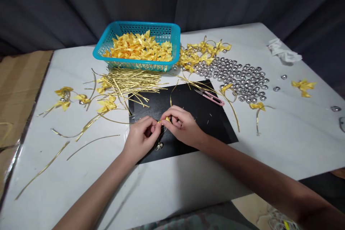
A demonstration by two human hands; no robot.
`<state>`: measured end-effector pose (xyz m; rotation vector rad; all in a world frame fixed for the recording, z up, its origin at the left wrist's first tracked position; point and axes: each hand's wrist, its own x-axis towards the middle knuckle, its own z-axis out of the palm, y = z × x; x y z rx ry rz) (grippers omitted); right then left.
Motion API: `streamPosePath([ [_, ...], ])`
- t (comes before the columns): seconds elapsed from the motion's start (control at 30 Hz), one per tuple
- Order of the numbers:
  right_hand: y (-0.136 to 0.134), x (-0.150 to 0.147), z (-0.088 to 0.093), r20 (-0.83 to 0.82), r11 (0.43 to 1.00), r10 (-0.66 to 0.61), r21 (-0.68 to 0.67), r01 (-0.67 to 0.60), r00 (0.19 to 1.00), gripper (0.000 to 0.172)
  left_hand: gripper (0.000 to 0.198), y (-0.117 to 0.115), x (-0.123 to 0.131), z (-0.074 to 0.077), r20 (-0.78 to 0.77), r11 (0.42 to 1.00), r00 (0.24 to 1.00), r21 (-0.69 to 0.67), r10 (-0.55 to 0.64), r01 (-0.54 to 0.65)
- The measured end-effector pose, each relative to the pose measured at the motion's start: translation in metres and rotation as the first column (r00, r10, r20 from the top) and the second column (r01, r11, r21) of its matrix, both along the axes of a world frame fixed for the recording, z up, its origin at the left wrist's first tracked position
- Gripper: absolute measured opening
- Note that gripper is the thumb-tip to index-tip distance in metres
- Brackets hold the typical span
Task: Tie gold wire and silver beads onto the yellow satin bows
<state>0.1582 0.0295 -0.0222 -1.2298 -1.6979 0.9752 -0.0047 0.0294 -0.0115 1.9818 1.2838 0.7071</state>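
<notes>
Two bare forearms [258, 169] are filling the lower part of the view nearest the camera, with patterned cloth [205, 220] showing between them. A small yellow bow [167, 119] is sitting at the fingertips above the middle of a black mat [215, 125], mostly hidden by fingers. The right hand [183, 124] is pinching it between thumb and curled fingers. The left hand [144, 134] is pinching too, thumb against forefinger, its tips meeting the right hand's; what exactly is between them I cannot tell. A thin cord [162, 134] is trailing below the hands toward a small bead [159, 146]; whether that bead is hanging or lying on the mat is unclear.

Pink-handled snips [212, 97] are lying across the mat's far right part. Just beyond the mat's far left corner, a heap of gold cords [129, 79] is spreading in front of a blue basket [176, 43], which is holding many yellow bows [140, 46]. Loose cords and more bows are lying scattered to the left. Silver beads [234, 72] are clustering beyond the mat on the right, beside a pile of corded bows [201, 52]. A crumpled white tissue [285, 52] is lying farther right on the white table [283, 133]. Dark curtains [221, 0] are hanging behind.
</notes>
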Motion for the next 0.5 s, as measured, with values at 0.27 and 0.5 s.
streamPosePath([
  [0.27,-0.0017,0.0030,0.0078,-0.153,0.969,0.039,-0.235,-0.074,0.987,0.026,0.025,0.0048,-0.0061,0.0056,0.374,0.918,0.907,-0.396,0.190,-0.029],
  [0.5,0.0002,-0.0014,0.0037,-0.356,0.907,0.013,-0.389,-0.161,0.934,0.028,0.024,0.0038,-0.0063,0.0019,0.436,0.911,0.872,-0.412,0.221,-0.025],
])
